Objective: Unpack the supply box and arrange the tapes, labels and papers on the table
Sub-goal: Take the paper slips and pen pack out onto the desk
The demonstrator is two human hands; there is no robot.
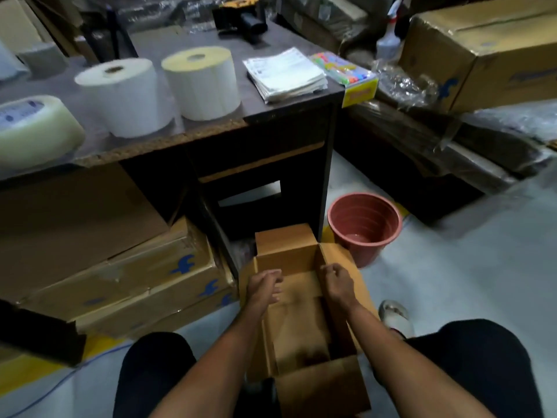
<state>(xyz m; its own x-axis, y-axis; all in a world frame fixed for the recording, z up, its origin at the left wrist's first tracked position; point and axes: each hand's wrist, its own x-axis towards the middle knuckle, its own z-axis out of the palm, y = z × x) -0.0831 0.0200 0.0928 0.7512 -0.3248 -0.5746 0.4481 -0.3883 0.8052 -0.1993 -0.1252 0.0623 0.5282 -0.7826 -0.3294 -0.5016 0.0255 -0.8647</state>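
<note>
The dark chipboard table (271, 43), its near edge chipped to raw particle core, already carries most of the goods, so the unpacking looks nearly finished. On it, from left to right, stand a translucent tape roll (33, 128), two tall cylindrical label rolls, one white (126, 95) and one cream-topped (202, 82), a flat stack of printed papers (286, 73), and at the far right corner a glossy packet of coloured markers (346, 72).

The supply box (301, 327), plain corrugated cardboard with its flaps standing open, sits on the floor near the person, between the knees. Its visible inside shows only bare cardboard; the deep near corner is too shadowed to tell.

The left hand (265, 286) and the right hand (336, 283) are at the box's far end, each with fingers curled, seemingly on the box's edges or flaps, though what exactly they hold cannot be told. Probably only a last check remains.
</note>
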